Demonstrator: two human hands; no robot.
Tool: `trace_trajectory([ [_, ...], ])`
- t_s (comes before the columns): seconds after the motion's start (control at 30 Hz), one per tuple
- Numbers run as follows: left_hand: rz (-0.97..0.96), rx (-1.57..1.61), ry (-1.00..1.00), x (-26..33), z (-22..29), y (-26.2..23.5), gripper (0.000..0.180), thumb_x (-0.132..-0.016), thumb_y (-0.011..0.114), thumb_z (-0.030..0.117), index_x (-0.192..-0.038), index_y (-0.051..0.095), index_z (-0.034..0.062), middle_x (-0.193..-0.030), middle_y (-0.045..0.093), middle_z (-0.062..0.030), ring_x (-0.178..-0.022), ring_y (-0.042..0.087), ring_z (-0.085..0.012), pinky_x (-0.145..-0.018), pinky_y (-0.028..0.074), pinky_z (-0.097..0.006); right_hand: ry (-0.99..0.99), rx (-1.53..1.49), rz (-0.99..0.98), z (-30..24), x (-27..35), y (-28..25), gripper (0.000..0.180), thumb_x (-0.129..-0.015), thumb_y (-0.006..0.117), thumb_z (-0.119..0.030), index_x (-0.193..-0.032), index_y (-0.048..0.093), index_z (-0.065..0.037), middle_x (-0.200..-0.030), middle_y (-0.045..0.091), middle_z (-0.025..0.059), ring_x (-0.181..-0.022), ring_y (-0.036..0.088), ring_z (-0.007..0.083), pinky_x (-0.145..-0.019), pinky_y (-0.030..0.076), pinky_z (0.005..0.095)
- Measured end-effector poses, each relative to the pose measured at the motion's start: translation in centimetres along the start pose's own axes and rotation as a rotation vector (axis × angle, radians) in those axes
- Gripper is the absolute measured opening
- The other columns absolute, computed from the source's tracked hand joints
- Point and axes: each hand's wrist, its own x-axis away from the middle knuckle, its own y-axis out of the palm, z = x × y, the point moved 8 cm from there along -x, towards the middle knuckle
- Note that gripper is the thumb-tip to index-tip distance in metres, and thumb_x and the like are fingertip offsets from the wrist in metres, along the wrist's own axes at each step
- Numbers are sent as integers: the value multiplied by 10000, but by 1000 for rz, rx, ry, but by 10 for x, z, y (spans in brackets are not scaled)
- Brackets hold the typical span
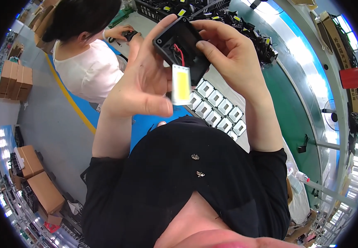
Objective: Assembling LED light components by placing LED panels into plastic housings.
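Two hands raised before a black shirt (187,186). Left hand (142,82): grip closed, thumb and fingers on the left edge of a black lamp housing (183,45). Right hand (232,58): grip closed on the housing's right side, thumb across its face. Yellow LED panel (181,84) hangs below on red wire (180,53). Beyond: white reflector frames (216,107) on desk (282,107); black housings heap (245,29); co-worker in white shirt (88,66).
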Motion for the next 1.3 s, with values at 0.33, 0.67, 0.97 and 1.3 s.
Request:
trace_trajectory([
  [0.33,370,-198,77,7,8,-24,555,-883,468,86,-1381,225,64,-1220,452,-87,-1066,476,-140,-910,383,-278,-288,400,49,-48,25,29,394,-648,751,-189,-937,531,-35,-821,544,80,-685,555,208,-579,460,299],
  [0.67,346,-266,188,16,18,-14,518,-834,441,65,-1324,279,23,-1186,459,-91,-1029,492,-139,-896,390,-259,-282,579,82,-46,33,31,228,-662,676,-40,-850,549,-56,-781,553,94,-724,574,270,-623,459,338],
  [0.97,469,-299,198,27,10,-10,362,-836,454,42,-1190,390,3,-1060,502,-74,-912,516,-95,-790,436,-216,-211,500,88,-54,34,20,193,-679,675,-42,-839,568,-28,-773,576,91,-732,583,229,-634,465,310],
  [1.3,513,-760,449,15,10,-9,239,-852,556,21,-1080,483,17,-978,520,-41,-864,514,-74,-750,432,-201,-382,682,141,-57,50,14,207,-643,735,-15,-821,631,-32,-826,602,59,-709,597,156,-609,476,240],
])
